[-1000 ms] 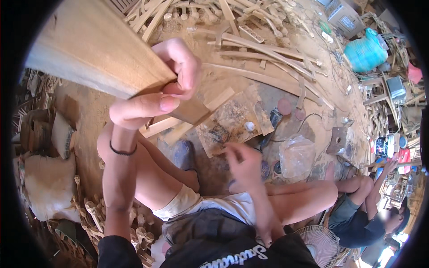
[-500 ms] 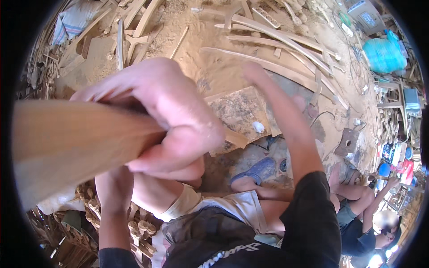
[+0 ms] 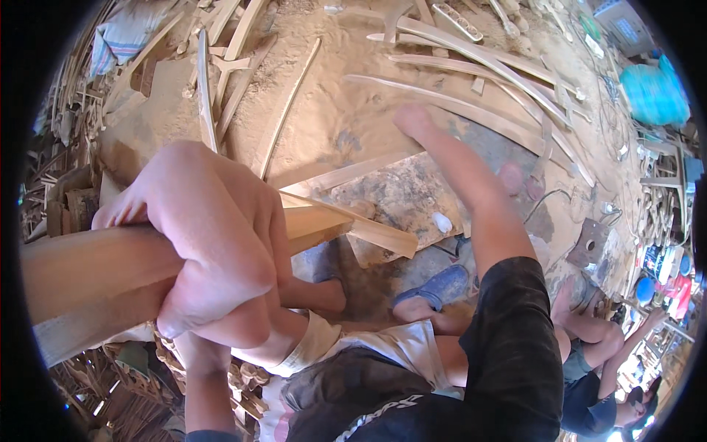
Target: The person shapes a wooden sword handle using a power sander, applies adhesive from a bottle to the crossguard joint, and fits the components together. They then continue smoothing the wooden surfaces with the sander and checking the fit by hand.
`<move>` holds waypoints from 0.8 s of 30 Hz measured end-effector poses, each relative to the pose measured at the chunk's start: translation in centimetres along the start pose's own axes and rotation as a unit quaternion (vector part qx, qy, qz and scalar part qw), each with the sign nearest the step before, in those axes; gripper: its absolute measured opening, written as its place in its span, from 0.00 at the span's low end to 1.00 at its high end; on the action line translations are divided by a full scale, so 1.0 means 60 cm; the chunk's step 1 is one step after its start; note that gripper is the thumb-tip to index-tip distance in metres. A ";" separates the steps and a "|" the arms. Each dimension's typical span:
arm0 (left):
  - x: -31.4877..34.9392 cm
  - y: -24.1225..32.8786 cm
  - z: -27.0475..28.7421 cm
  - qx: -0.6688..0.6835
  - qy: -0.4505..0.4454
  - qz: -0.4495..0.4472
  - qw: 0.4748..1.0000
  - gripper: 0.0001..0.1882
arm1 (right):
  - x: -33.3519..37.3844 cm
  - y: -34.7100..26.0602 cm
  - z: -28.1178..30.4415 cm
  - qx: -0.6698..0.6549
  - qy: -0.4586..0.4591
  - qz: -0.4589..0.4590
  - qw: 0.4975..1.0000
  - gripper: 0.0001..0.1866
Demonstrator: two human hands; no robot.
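A thick, pale wooden piece (image 3: 88, 269) with flat sides runs from the left rim toward the middle, very close to the view. My left hand (image 3: 210, 243) is wrapped round it, and the squared end sticks out beyond my fingers. My right arm reaches forward, the hand (image 3: 414, 121) closed in a fist near a curved wooden slat (image 3: 456, 110). Whatever the fist may hold is hidden. Below the held piece's end, a narrow board (image 3: 387, 237) lies against a stained flat panel (image 3: 390, 191) on the floor.
Curved wooden parts (image 3: 479, 62) lie on the dusty floor ahead. A blue clog (image 3: 434, 287) is on my foot. To the right are a turquoise bundle (image 3: 654, 92), a metal plate with a hole (image 3: 587, 243), cables and a seated person (image 3: 589, 398). A cloth sack (image 3: 125, 44) sits far left.
The wooden piece has swung lower and its far end now shows beyond my left hand. That hand has shifted left and down in view. My right fist stays at about the same spot.
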State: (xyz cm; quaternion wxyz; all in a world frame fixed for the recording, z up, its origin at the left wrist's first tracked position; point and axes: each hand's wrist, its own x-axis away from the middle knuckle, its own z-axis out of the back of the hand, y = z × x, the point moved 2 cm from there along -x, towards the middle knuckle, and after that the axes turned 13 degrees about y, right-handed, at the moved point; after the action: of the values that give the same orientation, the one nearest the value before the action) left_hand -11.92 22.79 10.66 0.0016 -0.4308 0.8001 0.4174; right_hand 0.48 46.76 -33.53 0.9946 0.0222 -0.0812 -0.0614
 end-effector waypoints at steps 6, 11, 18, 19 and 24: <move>-0.015 -0.002 0.009 -0.014 0.010 -0.057 0.998 0.17 | 0.000 -0.002 0.028 -0.049 0.011 -0.074 0.996 0.11; -0.012 0.006 0.014 -0.095 0.189 -0.125 0.969 0.15 | 0.069 0.001 0.148 -0.103 0.035 -0.163 0.981 0.10; -0.079 0.023 -0.006 -0.093 0.001 -0.207 0.974 0.25 | 0.264 -0.038 0.478 -0.222 0.278 -0.260 0.897 0.12; -0.095 0.017 -0.002 -0.073 -0.056 -0.196 0.976 0.26 | 0.301 -0.057 0.520 -0.226 0.297 -0.280 0.884 0.10; -0.100 -0.040 -0.090 -0.158 0.191 -0.226 0.942 0.33 | 0.403 -0.223 0.629 -0.218 0.401 -0.243 0.856 0.05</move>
State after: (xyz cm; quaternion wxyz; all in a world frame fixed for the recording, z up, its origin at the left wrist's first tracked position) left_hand -4.56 22.59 14.75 -0.1253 -0.6667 0.5906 0.4370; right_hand 16.37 29.16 6.78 0.8736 -0.1535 0.3486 -0.3029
